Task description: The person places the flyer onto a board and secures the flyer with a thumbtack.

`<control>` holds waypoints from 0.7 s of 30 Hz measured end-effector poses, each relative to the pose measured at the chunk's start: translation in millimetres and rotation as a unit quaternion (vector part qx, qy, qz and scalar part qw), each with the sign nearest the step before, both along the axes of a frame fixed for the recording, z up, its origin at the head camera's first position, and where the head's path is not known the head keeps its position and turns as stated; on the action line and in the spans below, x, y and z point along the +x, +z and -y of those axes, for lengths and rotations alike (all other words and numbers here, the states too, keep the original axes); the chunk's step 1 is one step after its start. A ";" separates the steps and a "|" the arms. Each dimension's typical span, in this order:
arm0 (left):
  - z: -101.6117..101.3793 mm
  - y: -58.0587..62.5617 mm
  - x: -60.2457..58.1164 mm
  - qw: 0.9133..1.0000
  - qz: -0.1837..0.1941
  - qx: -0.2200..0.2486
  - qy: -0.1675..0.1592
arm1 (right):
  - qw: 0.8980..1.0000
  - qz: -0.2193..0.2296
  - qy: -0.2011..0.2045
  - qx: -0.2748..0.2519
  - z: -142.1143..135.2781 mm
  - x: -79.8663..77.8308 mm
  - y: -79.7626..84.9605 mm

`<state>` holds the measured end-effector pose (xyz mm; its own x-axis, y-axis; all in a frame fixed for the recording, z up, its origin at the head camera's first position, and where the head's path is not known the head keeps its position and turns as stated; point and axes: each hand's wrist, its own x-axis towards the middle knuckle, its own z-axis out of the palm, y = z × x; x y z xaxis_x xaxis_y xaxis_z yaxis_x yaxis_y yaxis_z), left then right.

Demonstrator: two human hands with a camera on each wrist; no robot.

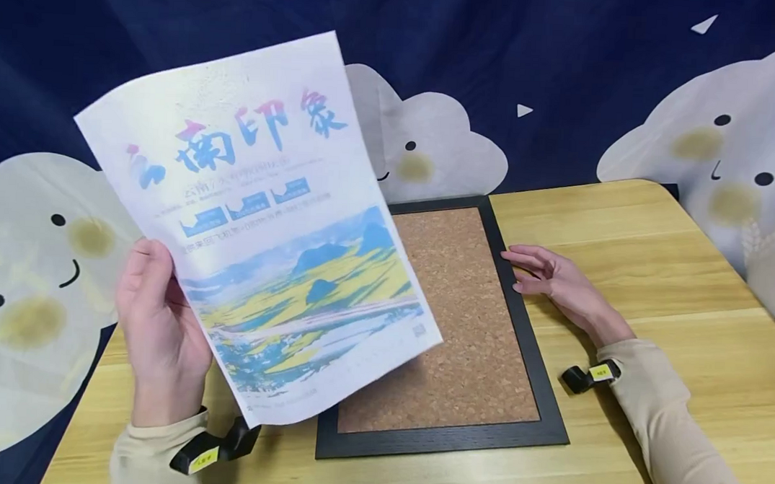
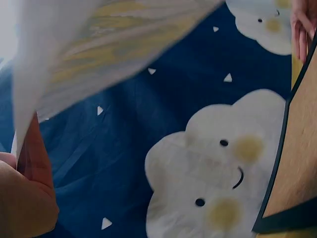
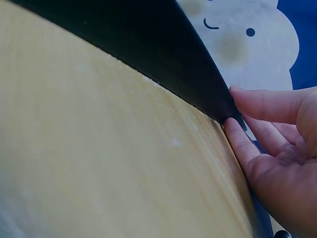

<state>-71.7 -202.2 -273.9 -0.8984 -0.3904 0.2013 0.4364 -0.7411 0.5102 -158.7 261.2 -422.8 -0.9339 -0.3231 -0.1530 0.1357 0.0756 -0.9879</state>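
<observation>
Along its left edge, a white paper sheet [image 1: 264, 229] printed with colourful Chinese characters and a yellow-and-blue landscape is gripped by the left hand [image 1: 166, 326] and held raised and tilted. The right edge of a flat black rectangular frame [image 1: 528, 349] is touched by the loosely extended fingers of the right hand [image 1: 561, 282]. Inside the frame, a brown cork panel [image 1: 474, 332] is partly covered from view by the sheet. The frame is laid on a light wood-grain table [image 1: 672, 262], backed by a dark blue cloth [image 1: 565, 33] printed with white clouds.

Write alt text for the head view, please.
A person's left grip holds up a scenic poster, partly covering a black-framed corkboard on a wooden table. The right grip touches the board's right edge. Behind hangs dark-blue cloth with smiling clouds.
</observation>
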 end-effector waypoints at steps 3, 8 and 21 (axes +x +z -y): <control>-7.4 -2.2 0.9 0.999 -0.006 -0.013 -0.029 | 1.000 -0.001 0.002 0.004 0.3 -0.4 0.3; -22.6 -7.0 1.7 0.997 0.024 -0.033 -0.071 | 1.000 -0.008 0.004 -0.007 1.4 -0.6 -0.3; -70.4 -44.0 -31.4 0.956 0.199 -0.180 -0.117 | 1.000 -0.007 -0.001 0.011 0.9 0.9 -1.2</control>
